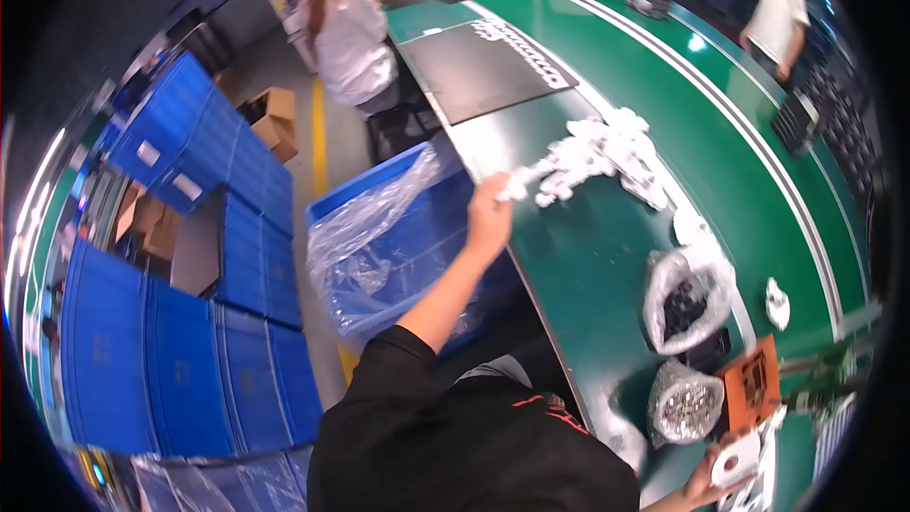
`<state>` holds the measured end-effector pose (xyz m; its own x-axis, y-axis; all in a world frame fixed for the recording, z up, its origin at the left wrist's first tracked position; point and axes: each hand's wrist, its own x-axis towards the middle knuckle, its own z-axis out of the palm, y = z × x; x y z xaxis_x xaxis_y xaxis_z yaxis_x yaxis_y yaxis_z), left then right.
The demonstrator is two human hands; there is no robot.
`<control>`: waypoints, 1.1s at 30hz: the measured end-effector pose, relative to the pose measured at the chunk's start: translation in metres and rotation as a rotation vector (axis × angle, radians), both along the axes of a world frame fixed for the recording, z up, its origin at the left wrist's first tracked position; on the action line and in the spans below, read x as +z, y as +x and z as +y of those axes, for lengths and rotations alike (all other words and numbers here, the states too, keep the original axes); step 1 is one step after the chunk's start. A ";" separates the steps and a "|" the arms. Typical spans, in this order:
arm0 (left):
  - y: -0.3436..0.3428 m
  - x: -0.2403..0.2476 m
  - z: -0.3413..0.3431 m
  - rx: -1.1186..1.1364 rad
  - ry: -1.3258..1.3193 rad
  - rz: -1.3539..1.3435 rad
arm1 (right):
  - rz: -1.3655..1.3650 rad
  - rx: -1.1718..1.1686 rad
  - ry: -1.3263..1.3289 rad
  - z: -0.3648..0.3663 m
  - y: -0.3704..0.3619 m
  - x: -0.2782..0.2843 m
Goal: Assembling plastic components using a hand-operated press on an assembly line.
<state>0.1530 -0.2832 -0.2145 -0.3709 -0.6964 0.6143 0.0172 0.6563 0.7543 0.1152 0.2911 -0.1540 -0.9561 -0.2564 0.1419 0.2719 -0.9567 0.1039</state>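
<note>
My left hand (489,218) is stretched out over the table edge, its fingers closed on a small white plastic part (515,186). That part is at the near end of a loose pile of white plastic parts (597,154) on the green table. At the lower right, my right hand (701,482) grips a flat white piece with a round hole (739,461), beside an orange fixture (751,385). Near the fixture stand a clear bag of small shiny metal pieces (684,406) and a bag of small black parts (684,308).
Below the table's left edge stands a blue bin (379,175) lined with clear plastic. Stacked blue crates (190,360) fill the left side. A black mat (483,76) with white parts lies farther up the table. A seated person (349,43) and a standing person (779,14) are beyond.
</note>
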 end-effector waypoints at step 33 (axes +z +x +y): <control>-0.024 0.019 0.109 -0.599 0.681 0.125 | 0.081 -0.138 1.027 -0.047 0.059 0.037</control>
<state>0.1293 -0.1743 -0.1957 -0.7452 -0.6357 0.2014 0.3193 -0.0749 0.9447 0.1743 0.2438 -0.1174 -0.9836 -0.1796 -0.0176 0.1233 -0.5977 -0.7921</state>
